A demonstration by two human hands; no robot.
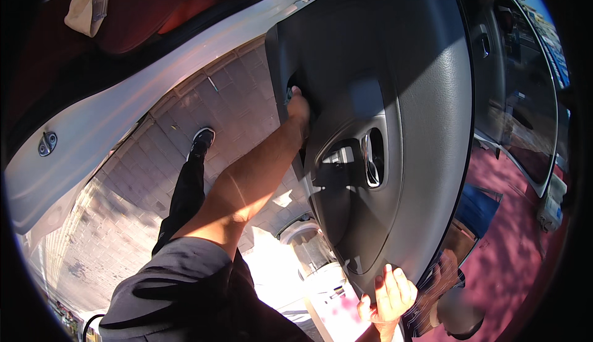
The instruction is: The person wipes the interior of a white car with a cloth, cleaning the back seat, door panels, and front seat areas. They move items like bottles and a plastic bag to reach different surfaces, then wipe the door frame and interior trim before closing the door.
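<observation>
My left arm reaches across to the black inner panel of an open car door point(426, 87). My left hand point(299, 103) is at the door's storage pocket, closed around a small greenish cloth point(288, 95), which is mostly hidden by the fingers and the pocket. Below it on the panel are the window switches point(340, 156) and the chrome inner door handle point(370, 159). My right hand point(389, 295) rests against the lower end of the door panel in the picture, fingers extended and holding nothing visible.
The pale door sill with a metal striker point(47, 144) and a dark red interior point(139, 13) lie at the left. A clear bucket point(310, 244) stands on the paving below the door. Beyond the door are another person point(461, 312), a blue item point(477, 205) and another vehicle door point(509, 78).
</observation>
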